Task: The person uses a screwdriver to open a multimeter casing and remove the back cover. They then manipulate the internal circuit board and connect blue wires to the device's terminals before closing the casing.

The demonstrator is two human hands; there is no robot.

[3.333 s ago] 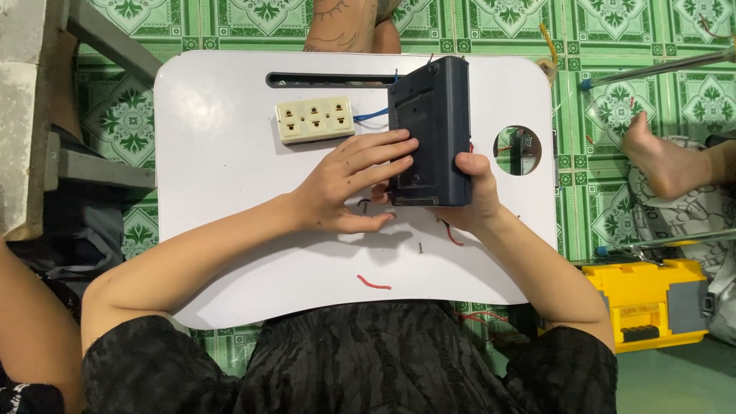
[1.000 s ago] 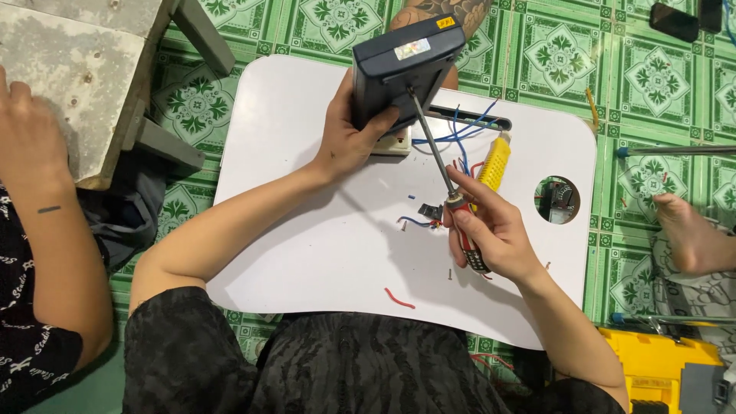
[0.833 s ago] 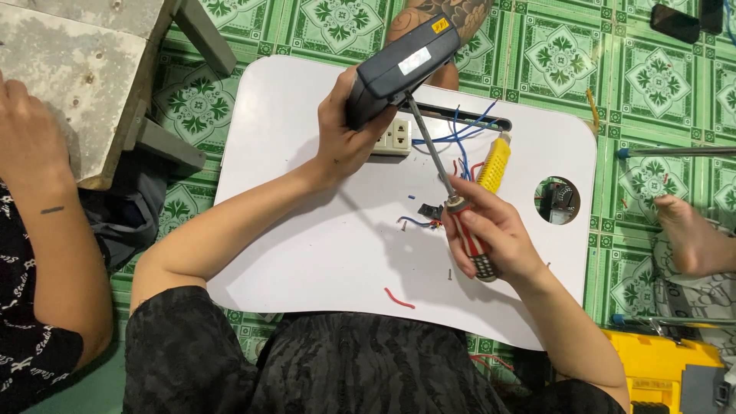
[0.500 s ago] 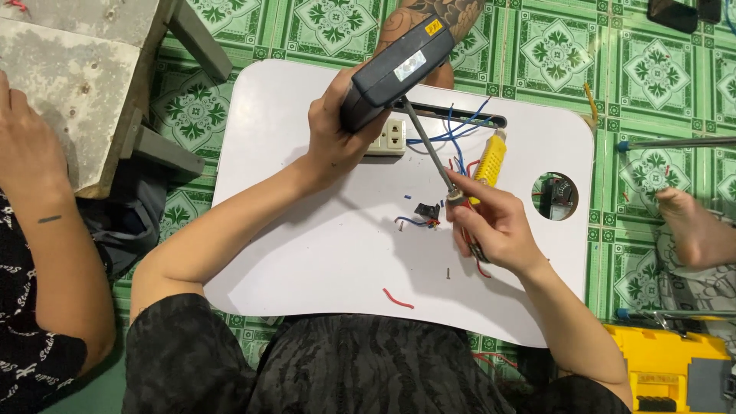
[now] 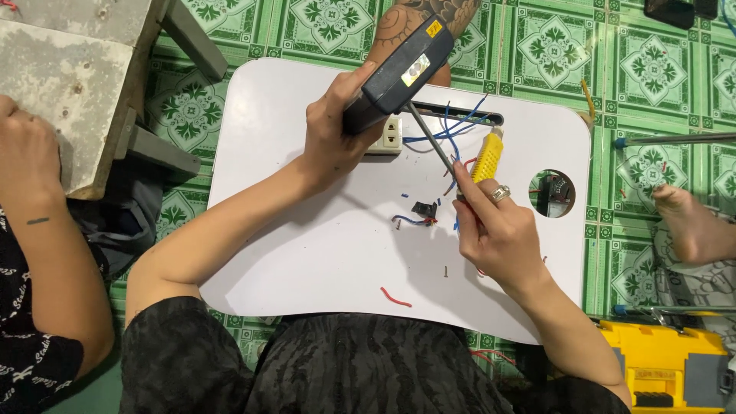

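Both hands are closed: the left hand (image 5: 331, 142) grips a dark, rigid, seemingly hefty box (image 5: 397, 74) by its lower end at upper centre, while the right hand (image 5: 498, 230) pinches a thin screwdriver (image 5: 432, 142) against it above the white table (image 5: 307, 253).

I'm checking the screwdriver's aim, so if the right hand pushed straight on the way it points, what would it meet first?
The right hand aims its screwdriver up-left; the tip already looks to reach the black box held by the left hand. Contact is likely, though depth is unclear.
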